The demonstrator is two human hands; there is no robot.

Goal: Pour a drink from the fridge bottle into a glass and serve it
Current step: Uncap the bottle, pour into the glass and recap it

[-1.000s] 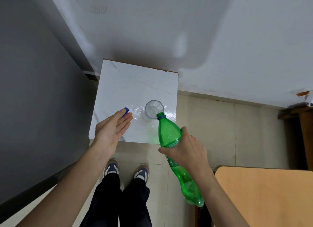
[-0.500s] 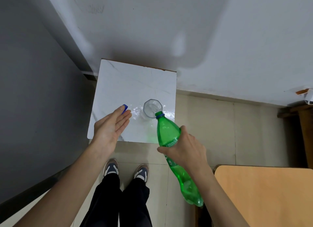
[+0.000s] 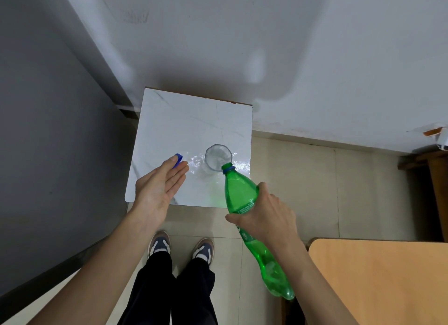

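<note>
My right hand [image 3: 266, 215] grips a green plastic bottle [image 3: 238, 191] around its middle. The bottle is uncapped and tilted, its mouth at the near rim of a clear faceted glass [image 3: 218, 158]. The glass stands upright on a small white marble-look table [image 3: 184, 121], near its right front corner. My left hand [image 3: 158, 186] hovers flat and open over the table's front left part, palm turned toward the glass. A blue bottle cap [image 3: 178, 159] lies on the table just past its fingertips.
A dark grey surface [image 3: 48, 131] stands close on the left of the table, and a white wall [image 3: 291, 46] behind it. A wooden tabletop [image 3: 383, 281] fills the lower right. My legs and shoes [image 3: 181, 249] are on the tiled floor below.
The bottle's mouth has stayed at the glass rim. My left hand has turned slightly, showing more palm, still beside the blue cap.
</note>
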